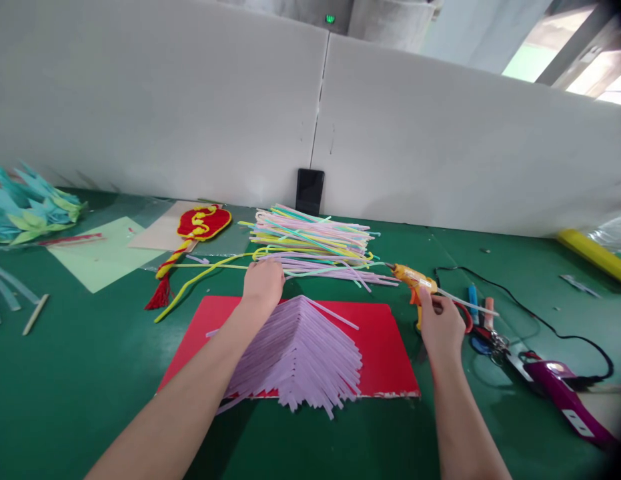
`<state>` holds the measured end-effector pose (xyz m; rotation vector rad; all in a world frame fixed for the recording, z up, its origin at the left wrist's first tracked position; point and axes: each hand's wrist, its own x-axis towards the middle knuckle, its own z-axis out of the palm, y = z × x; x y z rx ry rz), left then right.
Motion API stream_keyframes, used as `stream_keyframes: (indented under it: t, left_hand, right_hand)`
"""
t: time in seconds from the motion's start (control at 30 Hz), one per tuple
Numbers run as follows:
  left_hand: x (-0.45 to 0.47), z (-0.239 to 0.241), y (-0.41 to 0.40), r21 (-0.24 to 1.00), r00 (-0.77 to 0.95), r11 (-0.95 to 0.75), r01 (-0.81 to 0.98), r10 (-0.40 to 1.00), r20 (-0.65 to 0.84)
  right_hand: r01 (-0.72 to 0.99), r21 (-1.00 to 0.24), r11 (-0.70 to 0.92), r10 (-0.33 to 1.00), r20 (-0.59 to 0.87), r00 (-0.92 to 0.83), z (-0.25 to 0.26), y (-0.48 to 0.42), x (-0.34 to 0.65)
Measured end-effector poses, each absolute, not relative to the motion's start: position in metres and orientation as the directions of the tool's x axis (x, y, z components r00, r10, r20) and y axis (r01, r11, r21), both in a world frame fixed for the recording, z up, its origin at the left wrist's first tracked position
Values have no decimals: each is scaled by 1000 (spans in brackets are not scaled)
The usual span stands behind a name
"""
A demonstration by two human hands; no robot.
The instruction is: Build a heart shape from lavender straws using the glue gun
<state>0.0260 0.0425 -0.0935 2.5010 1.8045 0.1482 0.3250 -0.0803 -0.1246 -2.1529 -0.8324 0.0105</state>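
My left hand (pixel 264 280) is closed at the near left edge of a pile of pastel pipe cleaners (pixel 315 240). Its fingertips are hidden, so what it grips cannot be made out. My right hand (pixel 441 325) pinches the rear of a yellow-orange hot glue gun (pixel 414 277), whose nozzle points left towards the pile. A pale glue stick (pixel 467 302) sticks out of its back. In front of me, lavender pipe cleaners (pixel 295 353) form a layered chevron on a red board (pixel 385 347), some ends overhanging its near edge.
A red and yellow fan-shaped piece (pixel 204 223) with a tassel lies left. A black phone (pixel 309 191) leans on the white partition (pixel 215 100). Scissors (pixel 465 317), a purple tool (pixel 565 400) and a black cord (pixel 530 313) are at right. Blue-green petals (pixel 30 207) stand far left.
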Motion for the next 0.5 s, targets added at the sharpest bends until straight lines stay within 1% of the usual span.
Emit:
stream_keyframes:
  t: [0.13, 0.23, 0.37, 0.5]
  left_hand:
    - [26, -95, 42, 76, 272, -277, 958, 959, 77]
    - [25, -97, 43, 79, 262, -268, 960, 962, 81]
    - [23, -97, 43, 111, 267, -272, 956, 962, 52]
    - [20, -88, 41, 156, 268, -268, 951, 963, 22]
  right_hand:
    - [556, -710, -432, 534, 295, 792, -121, -80, 317]
    - [561, -699, -444, 551, 281, 786, -119, -80, 310]
    - [550, -710, -439, 564, 259, 784, -121, -79, 303]
    - [524, -728, -443, 589, 204, 782, -124, -79, 298]
